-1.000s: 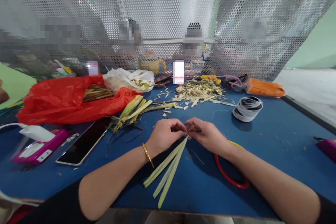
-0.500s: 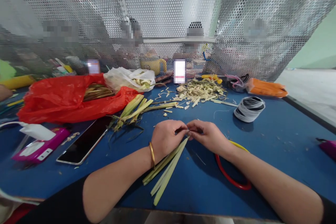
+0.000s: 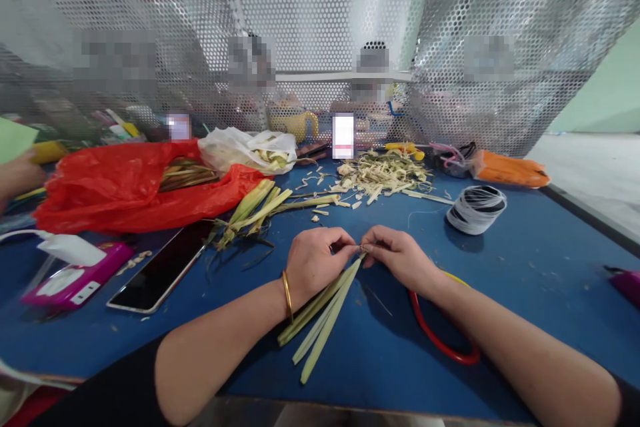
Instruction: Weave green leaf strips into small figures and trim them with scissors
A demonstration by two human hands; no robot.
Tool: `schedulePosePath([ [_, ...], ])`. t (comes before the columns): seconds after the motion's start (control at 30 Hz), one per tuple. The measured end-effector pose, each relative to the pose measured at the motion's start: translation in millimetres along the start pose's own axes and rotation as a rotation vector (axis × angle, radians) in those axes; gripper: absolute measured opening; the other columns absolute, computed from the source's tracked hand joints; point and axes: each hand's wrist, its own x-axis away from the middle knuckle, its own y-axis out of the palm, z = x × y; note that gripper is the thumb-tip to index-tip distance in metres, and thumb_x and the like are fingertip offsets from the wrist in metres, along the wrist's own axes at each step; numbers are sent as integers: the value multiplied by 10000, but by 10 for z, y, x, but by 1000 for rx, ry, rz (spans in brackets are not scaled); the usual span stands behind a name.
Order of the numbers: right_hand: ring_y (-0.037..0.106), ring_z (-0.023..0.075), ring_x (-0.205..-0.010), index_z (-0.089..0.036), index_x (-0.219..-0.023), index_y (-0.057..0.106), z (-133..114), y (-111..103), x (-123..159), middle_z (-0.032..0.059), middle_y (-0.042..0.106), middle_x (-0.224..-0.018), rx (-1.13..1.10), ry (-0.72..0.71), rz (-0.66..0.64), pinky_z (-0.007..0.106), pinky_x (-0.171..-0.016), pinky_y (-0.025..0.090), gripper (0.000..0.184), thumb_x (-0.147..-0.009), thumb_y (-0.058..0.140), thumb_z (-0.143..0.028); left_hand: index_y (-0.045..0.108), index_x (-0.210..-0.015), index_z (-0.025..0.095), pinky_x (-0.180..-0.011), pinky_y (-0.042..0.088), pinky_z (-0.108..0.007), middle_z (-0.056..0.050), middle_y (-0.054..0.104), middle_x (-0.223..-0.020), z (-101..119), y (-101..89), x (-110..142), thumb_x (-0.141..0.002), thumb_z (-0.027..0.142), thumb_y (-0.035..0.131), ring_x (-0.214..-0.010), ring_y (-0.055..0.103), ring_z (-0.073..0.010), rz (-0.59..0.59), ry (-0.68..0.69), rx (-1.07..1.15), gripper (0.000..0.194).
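Long pale-green plant strips (image 3: 333,330) fan out over the blue table and converge at my fingertips. My left hand (image 3: 316,265), with a gold bracelet (image 3: 287,295) at its wrist, is closed in a pinch beside the converging tips; what it grips is too small to name. My right hand (image 3: 395,255) pinches the strip tips from the other side, its fingertips almost touching the left ones. Under my right forearm lies a red and yellow loop (image 3: 436,341), partly hidden. A spool of white thread (image 3: 477,209) stands beyond my right hand.
A red plastic bag (image 3: 120,183), a phone (image 3: 163,270) and a purple power strip (image 3: 77,280) lie left. Plant scraps (image 3: 385,173) are heaped near the perforated metal screen (image 3: 320,13). An orange packet (image 3: 510,169) is at right. Another person's hand (image 3: 20,177) is far left.
My fingertips have parted slightly, the right hand shifting a little right. The strips' lower ends have moved slightly up and right. The other person's hand has come further into view.
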Motion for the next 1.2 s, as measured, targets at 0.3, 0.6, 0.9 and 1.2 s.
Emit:
schedulePosePath([
  [0.3, 582, 179, -907, -187, -615, 548, -83, -69, 2, 46, 596, -864, -20, -117, 30, 295, -770, 454, 236, -841, 518, -247, 611, -702, 211, -596, 331, -244, 5, 634, -655, -94, -33, -92, -831, 293, 524, -619, 537, -142, -28, -101, -44, 176],
  [0.6, 638, 155, -738, -172, -830, 557, -181, -37, 48, 29, 645, -767, -310, -16, -258, 301, -712, 460, 210, -893, 509, -366, 552, -673, 194, -605, 357, -255, 8, 598, -651, -171, 23, -136, -813, 256, 518, -630, 524, -135, -41, -172, 117, 157],
  [0.9, 614, 148, -733, -186, -779, 522, -75, -23, 17, 8, 606, -745, -220, -44, -238, 301, -726, 466, 230, -896, 498, -383, 503, -737, 179, -433, 375, -187, 29, 579, -649, -98, 57, -134, -759, 334, 610, -444, 471, -57, -236, -476, 1008, 190],
  [1.2, 548, 137, -675, -201, -754, 500, -141, -19, 55, -14, 559, -673, 18, -61, -280, 292, -705, 416, 173, -900, 432, -263, 482, -679, 182, -391, 283, -168, 70, 489, -496, -122, 128, -114, -774, 259, 528, -396, 387, -52, -171, -372, 716, 131],
])
